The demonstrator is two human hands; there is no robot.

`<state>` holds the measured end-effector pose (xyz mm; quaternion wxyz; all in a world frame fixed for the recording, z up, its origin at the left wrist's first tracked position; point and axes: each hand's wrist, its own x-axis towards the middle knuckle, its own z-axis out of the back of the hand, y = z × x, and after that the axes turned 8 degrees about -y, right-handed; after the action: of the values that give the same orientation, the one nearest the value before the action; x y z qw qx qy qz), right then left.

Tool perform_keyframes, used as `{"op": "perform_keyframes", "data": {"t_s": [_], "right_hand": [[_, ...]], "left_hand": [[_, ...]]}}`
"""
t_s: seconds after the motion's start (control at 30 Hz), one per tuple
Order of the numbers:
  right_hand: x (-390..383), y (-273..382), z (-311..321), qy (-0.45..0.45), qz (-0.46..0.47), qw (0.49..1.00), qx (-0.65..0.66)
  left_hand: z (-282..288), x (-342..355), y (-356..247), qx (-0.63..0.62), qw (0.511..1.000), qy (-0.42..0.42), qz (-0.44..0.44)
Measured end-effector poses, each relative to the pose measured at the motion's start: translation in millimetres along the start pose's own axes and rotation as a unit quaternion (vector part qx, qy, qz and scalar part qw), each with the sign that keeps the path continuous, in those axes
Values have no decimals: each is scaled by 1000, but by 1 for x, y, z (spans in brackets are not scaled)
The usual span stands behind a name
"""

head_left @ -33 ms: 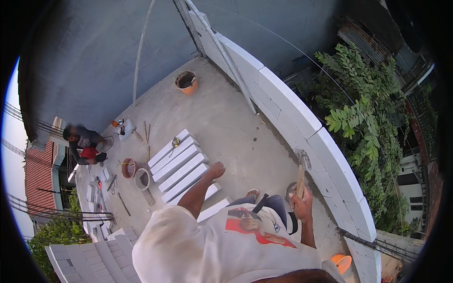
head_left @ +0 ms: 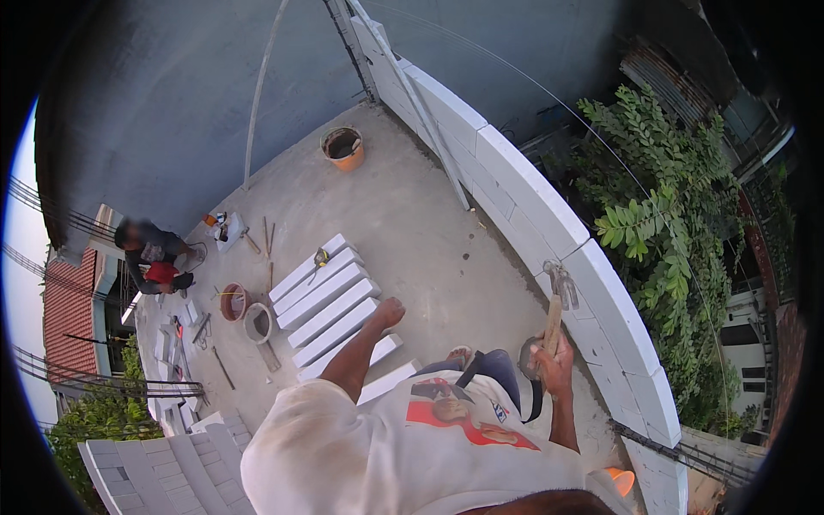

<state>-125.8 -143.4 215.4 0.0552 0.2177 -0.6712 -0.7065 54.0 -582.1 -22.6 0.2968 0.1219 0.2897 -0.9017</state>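
My right hand (head_left: 556,362) grips the wooden handle of a hammer (head_left: 554,318). The hammer stands head up, its grey metal head close to the inner face of the low white block wall (head_left: 549,206); I cannot tell whether they touch. Beside that hand is a dark grey rounded shape (head_left: 527,357), partly hidden. My left hand (head_left: 390,314) is a closed fist with nothing visible in it, just right of a row of long white blocks (head_left: 330,296). A yellow tape measure (head_left: 321,257) lies on the farthest block.
An orange bucket (head_left: 345,154) stands at the back; another orange container (head_left: 621,481) is near the wall. Two buckets (head_left: 233,302) and hand tools lie left. A person (head_left: 154,257) crouches there. A slanted pole (head_left: 433,129) leans along the wall. Foliage (head_left: 661,197) rises beyond.
The hammer and my right hand have shifted slightly right, with the hammer head lifted a little. My left fist stays almost in place. The whole view has moved slightly.
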Motion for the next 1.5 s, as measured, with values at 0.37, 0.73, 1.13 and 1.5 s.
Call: {"op": "perform_keyframes", "data": {"t_s": [0.37, 0.73, 1.13, 1.5], "right_hand": [[196, 76, -140, 12, -1, 999, -32], [436, 243, -266, 90, 164, 981, 49], [680, 450, -382, -68, 418, 888, -179], [905, 446, -512, -40, 60, 981, -180]], "left_hand": [[26, 59, 47, -391, 905, -35, 167], [134, 182, 123, -7, 996, -81, -48], [183, 272, 234, -111, 989, 52, 83], [541, 648, 320, -149, 970, -125, 143]]}}
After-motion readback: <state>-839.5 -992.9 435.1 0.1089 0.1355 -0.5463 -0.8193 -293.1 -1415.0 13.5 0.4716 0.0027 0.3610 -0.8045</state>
